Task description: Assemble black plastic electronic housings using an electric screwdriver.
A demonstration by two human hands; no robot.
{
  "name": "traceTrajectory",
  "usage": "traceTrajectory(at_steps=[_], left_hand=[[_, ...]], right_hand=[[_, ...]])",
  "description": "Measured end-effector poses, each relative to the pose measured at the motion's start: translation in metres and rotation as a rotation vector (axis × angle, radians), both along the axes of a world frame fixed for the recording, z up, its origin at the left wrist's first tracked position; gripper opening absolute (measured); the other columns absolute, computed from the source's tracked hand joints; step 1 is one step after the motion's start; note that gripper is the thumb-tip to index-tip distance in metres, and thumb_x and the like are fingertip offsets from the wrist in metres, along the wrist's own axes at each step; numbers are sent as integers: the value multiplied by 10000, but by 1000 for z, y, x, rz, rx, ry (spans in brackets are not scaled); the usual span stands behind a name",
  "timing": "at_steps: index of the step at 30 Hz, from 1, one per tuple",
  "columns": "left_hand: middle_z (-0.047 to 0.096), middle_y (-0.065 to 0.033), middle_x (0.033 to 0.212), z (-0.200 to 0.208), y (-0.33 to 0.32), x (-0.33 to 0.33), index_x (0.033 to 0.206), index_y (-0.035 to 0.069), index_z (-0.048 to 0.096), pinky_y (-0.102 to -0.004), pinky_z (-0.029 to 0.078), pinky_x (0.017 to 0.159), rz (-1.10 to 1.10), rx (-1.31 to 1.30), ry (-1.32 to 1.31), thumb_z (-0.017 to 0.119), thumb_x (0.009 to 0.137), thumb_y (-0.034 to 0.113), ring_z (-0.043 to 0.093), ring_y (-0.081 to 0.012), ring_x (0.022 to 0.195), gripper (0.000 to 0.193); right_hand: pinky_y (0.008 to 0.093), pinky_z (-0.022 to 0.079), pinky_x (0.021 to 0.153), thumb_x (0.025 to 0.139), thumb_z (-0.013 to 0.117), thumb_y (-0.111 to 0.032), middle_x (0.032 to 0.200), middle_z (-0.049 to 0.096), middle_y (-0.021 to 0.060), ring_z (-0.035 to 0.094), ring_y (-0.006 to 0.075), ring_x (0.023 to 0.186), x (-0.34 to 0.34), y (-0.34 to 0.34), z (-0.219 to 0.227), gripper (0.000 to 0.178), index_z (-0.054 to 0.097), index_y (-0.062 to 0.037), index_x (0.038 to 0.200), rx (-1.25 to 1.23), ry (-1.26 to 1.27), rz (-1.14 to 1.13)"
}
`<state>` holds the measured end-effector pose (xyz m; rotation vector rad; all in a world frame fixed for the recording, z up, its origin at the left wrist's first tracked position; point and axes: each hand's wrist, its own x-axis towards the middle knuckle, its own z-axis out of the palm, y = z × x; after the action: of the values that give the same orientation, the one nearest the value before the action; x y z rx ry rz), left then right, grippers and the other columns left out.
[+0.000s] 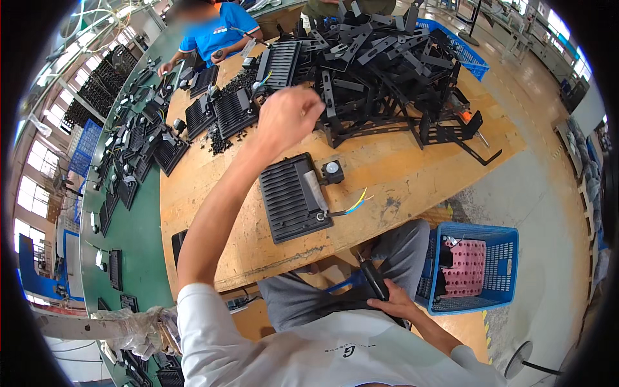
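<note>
My left hand (pixel 290 117) is raised over the wooden table (pixel 419 174), close to a heap of black metal brackets (pixel 380 58). Its fingers are curled together, slightly blurred, and anything between them is hidden. Down by my lap, my right hand (pixel 398 302) grips a black electric screwdriver (pixel 374 277), its bit tilted up toward the table edge. On the table in front of me lies a black finned floodlight housing (pixel 293 198), back side up. A small sensor head (pixel 332 169) sticks out at its side, and coloured wires (pixel 356 202) trail from its lower right.
Small black screws (pixel 220 142) lie scattered by several more floodlights (pixel 233 113). Left of the table, a green conveyor (pixel 145 232) carries more lights. A co-worker in a blue shirt (pixel 222 32) sits across. A blue basket (pixel 503 271) with a pink perforated sheet stands at my right.
</note>
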<state>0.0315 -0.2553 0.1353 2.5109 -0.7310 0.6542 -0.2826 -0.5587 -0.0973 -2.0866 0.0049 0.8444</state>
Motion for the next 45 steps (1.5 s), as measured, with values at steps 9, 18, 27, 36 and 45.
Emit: traceTrajectory(at_steps=[9,18,27,36,45], left_hand=[[740,-189,1025,-18,-44,117,977,68,777,-487,557,863,411,458,175,704,763,378,707,-395,1000,384],[758,-154,991,25,-32,82,946,69,771,-444,579,785,503,545,-48,656,804,295,738,-326,931,290],[528,-182,529,-9,100,-110,592,-6,592,-454,438,534,529,154,87,636,840,232,534,-325,479,346],[610,-241,615,-85,90,-159,660,-55,628,-469,507,597,552,-17,371,586,867,132,607,-361,537,282],[649,-247,802,-87,81,-159,839,-40,635,-484,496,706,427,-21,393,573,973,228,646,-421,764,306]], right_hand=[[420,522,913,782,825,-455,1085,704,231,683,372,1048,-7,-9,-13,767,521,-6,1325,29,-38,-112],[355,556,638,788,852,-325,834,699,126,682,190,629,7,-3,4,617,552,-24,1236,113,105,-189],[303,517,493,798,850,-308,750,663,80,640,152,538,9,-1,-10,568,535,-12,1167,181,147,-179],[323,532,519,803,834,-335,726,640,89,653,169,548,11,10,-4,568,533,-3,1152,142,9,-41],[332,528,507,805,831,-324,721,634,91,645,177,528,10,11,0,582,530,5,1179,94,16,-72]])
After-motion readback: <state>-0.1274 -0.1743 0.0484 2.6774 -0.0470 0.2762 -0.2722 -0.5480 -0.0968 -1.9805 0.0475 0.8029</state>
